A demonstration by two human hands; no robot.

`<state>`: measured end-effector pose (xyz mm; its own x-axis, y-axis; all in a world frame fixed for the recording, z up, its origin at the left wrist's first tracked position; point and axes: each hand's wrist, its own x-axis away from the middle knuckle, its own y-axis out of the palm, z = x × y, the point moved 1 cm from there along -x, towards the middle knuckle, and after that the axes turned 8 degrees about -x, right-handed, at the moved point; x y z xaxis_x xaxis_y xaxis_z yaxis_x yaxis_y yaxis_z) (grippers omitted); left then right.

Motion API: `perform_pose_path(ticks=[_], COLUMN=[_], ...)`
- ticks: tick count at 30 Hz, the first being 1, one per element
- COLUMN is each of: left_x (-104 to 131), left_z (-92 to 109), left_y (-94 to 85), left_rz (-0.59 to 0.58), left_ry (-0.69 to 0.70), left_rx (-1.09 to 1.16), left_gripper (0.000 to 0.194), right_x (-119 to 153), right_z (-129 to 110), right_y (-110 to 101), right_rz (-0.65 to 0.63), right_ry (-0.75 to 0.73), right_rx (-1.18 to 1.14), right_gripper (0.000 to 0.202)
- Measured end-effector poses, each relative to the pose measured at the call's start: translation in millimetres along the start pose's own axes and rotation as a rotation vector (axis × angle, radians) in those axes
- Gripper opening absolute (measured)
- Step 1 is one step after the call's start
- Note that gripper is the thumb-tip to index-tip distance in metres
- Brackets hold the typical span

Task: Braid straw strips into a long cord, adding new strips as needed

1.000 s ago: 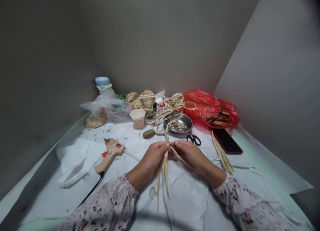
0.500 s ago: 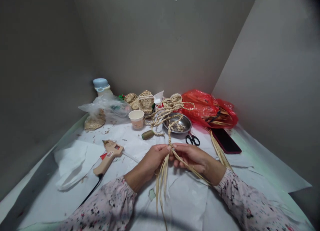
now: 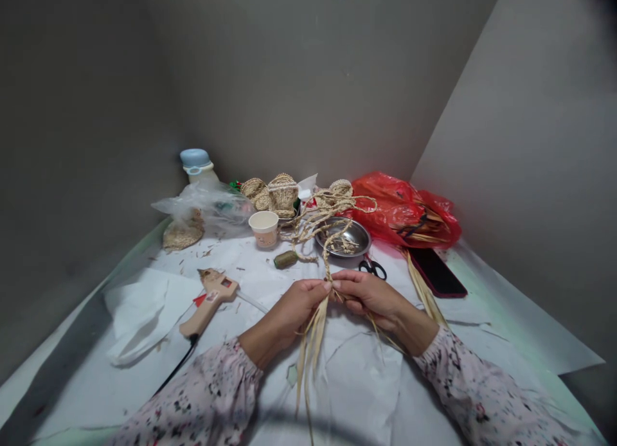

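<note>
A braid of dry straw-coloured fibre [image 3: 327, 261] runs from the pile at the back down to my fingertips. My left hand [image 3: 303, 303] pinches its lower end, and loose fibre strands [image 3: 313, 343] hang below toward the table's front. Close beside it, my right hand [image 3: 371, 298] is closed on strands at the same spot, with some trailing under the palm toward the right sleeve. Fingers hide the exact crossing of the strands. Beyond the hands lies a heap of finished braided cord [image 3: 318, 208], partly over a steel bowl [image 3: 357, 237] with fibre scraps.
Black-handled scissors [image 3: 373, 268] lie near my right hand, a phone [image 3: 438, 272] farther right. A red plastic bag [image 3: 385, 205] holds more fibre. On the left are a glue gun [image 3: 209, 301], a paper cup [image 3: 264, 229], a clear bag [image 3: 207, 202] and a blue-capped bottle [image 3: 196, 165].
Strands under my right hand have shifted; its fingers now curl over them more closely at the braid's end. The left hand keeps its pinch, and the hanging strands swing slightly left.
</note>
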<state>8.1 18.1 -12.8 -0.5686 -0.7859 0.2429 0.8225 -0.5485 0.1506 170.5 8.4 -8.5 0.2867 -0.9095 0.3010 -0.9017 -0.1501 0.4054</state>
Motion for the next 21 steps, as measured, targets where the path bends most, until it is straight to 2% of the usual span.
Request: perform_pose_path(ticks=[4, 11, 17, 21], left_x=[2.6, 3.8, -4.1, -1.2], left_z=[3.8, 11.1, 1.0, 4.0], left_y=[-0.3, 2.6, -0.2, -0.7], left_rz=[-0.007, 0.023, 0.160, 0.276], left_ry=[-0.050, -0.070, 0.090, 0.187], left_rx=[-0.019, -0.167, -0.540, -0.847], left_gripper=[0.037, 0.025, 0.025, 0.026], right_x=[-1.0, 5.2, 5.4, 1.9], right_z=[0.1, -4.8, -2.2, 3.4], right_y=[-1.2, 9.8, 12.6, 12.2], right_rz=[0.031, 0.099, 0.161, 0.212], right_ry=[-0.042, -0.112, -0.283, -0.390], right_rx=[0.081, 0.299, 0.560, 0.669], right_gripper=[0.027, 0.023, 0.017, 0.017])
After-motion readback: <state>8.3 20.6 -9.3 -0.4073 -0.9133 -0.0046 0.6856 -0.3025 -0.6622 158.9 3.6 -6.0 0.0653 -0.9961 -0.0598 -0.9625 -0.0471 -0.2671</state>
